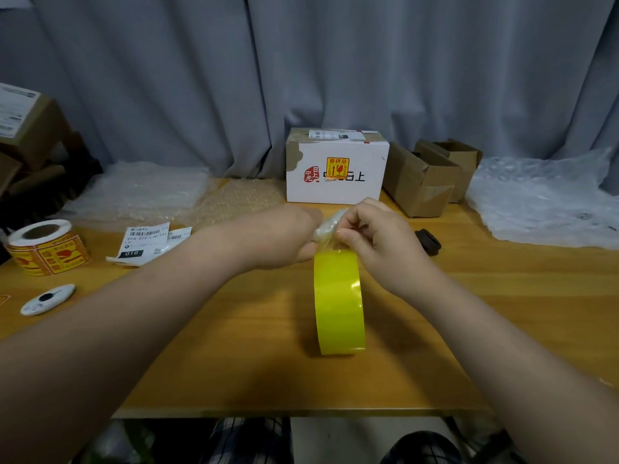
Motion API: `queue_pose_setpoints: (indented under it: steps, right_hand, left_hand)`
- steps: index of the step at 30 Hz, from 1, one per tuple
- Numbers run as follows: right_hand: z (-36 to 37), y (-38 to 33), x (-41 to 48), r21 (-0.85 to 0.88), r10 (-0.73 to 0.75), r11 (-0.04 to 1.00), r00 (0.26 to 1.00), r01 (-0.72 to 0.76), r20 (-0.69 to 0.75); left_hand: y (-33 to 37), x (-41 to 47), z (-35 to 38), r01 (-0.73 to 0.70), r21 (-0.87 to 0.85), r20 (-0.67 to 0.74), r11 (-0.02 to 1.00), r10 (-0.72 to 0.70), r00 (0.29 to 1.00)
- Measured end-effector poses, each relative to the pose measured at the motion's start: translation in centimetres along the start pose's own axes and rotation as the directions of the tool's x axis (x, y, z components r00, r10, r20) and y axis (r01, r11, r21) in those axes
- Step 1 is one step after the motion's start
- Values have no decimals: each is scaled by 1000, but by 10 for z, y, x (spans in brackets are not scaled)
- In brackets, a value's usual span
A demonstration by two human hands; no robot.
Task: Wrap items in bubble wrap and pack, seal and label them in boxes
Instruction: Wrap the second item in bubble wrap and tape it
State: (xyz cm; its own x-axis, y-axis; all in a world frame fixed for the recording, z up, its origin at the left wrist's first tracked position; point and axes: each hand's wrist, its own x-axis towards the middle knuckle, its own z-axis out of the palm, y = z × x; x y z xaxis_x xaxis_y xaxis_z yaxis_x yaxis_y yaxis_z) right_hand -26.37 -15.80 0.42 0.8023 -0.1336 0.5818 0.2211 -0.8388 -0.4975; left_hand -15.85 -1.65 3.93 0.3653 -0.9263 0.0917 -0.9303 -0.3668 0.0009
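Observation:
A small item wrapped in bubble wrap (326,226) is held above the middle of the wooden table (234,346). My left hand (284,236) grips it from the left. My right hand (375,236) pinches the clear tape end at the bundle. A yellow tape roll (339,301) hangs on edge just below both hands. Behind them stands a white sealed box (335,169) with a yellow fragile sticker and a label on top.
A roll of yellow fragile stickers (47,247), shipping labels (147,242) and a white oval disc (47,299) lie at the left. Bubble wrap sheets (144,192) lie behind them and at the far right (542,202). Open brown boxes (425,179) and a black object (428,242) sit at the right.

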Motion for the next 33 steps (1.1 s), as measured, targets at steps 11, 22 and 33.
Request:
queue_pose_setpoints:
  steps: [11,22,33]
  right_hand:
    - [-15,-3,2,-106,211,970,974,-219,-77]
    - [-12,6,8,280,195,928,961,-246,197]
    - [9,-6,14,286,671,714,741,-639,-18]
  left_hand:
    - [-2,-7,-1,-96,-230,-50,968,87,995]
    - [7,-1,2,-23,-229,-93,973,1,996]
    - [-4,23,23,209,-422,-288,882,-349,892]
